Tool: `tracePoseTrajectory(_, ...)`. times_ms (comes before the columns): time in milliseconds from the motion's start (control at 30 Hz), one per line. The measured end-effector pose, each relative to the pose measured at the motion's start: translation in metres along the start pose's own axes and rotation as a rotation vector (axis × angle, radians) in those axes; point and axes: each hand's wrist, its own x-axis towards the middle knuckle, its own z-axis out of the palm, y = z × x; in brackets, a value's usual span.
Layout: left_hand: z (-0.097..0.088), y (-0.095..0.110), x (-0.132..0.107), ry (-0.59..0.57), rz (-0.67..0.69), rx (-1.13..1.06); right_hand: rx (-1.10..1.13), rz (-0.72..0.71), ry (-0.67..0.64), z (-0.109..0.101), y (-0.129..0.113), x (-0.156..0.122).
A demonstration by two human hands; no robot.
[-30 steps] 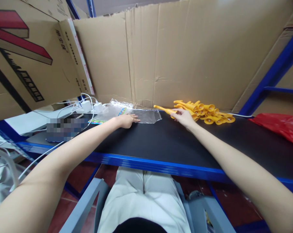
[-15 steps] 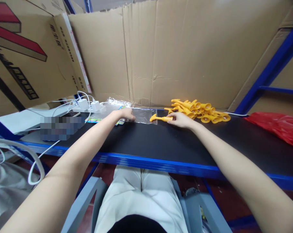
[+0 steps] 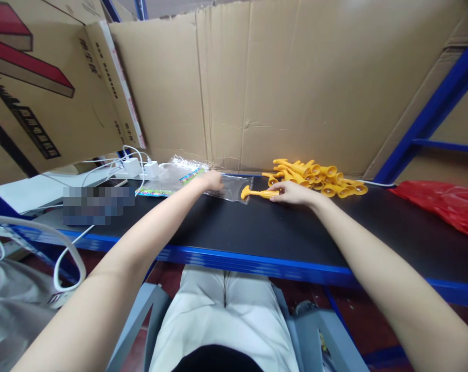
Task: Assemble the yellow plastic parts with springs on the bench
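My right hand (image 3: pixel 296 192) grips a yellow plastic hammer-shaped piece (image 3: pixel 262 194) by its thicker end, the narrow head pointing left. That head lies at the right-hand end of a clear plastic bag (image 3: pixel 233 187), overlapping it; whether it is inside or on top I cannot tell. On the bag rests my left hand (image 3: pixel 214 181), fingers curled and closed on the film, fingertips partly hidden. More clear bags with a colourful printed strip (image 3: pixel 152 192) lie left of that hand. Just beyond my right hand is a pile of similar yellow pieces (image 3: pixel 315 175), several with flared, cup-like ends.
A cardboard sheet (image 3: pixel 288 82) walls off the back of the black tabletop (image 3: pixel 242 232), which has a blue metal front edge. White chargers and cables (image 3: pixel 132 166) and a pixelated dark object (image 3: pixel 98 204) are at left. A red plastic bag (image 3: pixel 443 201) lies at right.
My left hand has shifted right along the bag, and the bag's end has tilted slightly towards me. The yellow piece in my right hand has moved slightly right and down.
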Motion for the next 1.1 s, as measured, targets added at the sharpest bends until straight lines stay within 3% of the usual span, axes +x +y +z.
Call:
tracePoseTrajectory(100,0.002,0.026,0.005,0.0,0.112,-0.025,0.02,-0.005,-0.026,0.0,0.0,0.0)
tracePoseTrajectory(267,0.001,0.054,0.009,-0.036,0.056,0.007,0.013,0.02,-0.041,-0.001,-0.003,-0.001)
tracePoseTrajectory(467,0.002,0.063,0.006,-0.016,0.058,0.091,0.021,0.012,0.005,-0.001,-0.004,-0.001)
tracePoseTrajectory(700,0.001,0.077,-0.008,0.248,0.15,0.084,0.128,-0.046,0.172,0.005,-0.01,0.002)
tracePoseTrajectory(867,-0.004,0.099,-0.019,0.341,0.284,0.013,0.193,-0.16,0.209,0.014,-0.019,0.004)
tracePoseTrajectory(1000,-0.003,0.108,-0.025,0.308,0.358,-0.061,0.161,-0.194,0.165,0.022,-0.026,0.006)
tracePoseTrajectory(1100,-0.007,0.101,-0.024,0.222,0.366,-0.132,0.103,-0.2,0.107,0.025,-0.027,0.007)
